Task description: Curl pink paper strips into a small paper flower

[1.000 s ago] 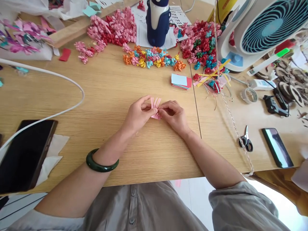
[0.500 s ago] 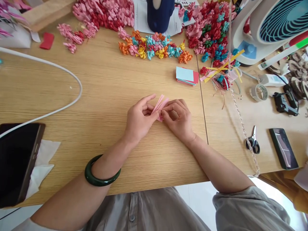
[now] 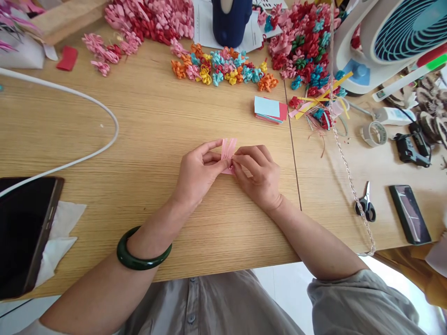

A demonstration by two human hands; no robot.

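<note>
A small pink paper piece, cut into thin strips at its top, stands between both hands at the middle of the wooden table. My left hand pinches its left side with thumb and fingers. My right hand pinches its lower right edge, fingers curled. A dark green bangle circles my left wrist.
Heaps of curled paper flowers lie at the back: pink and red, mixed colours, red and teal. A stack of paper cards, scissors, a phone, tape roll, a fan, a tablet and white cable surround.
The pink strips stood fanned upright, tilted right half a second ago, and now stand upright and closed together. Both hands stayed in place; the view shifted down slightly.
</note>
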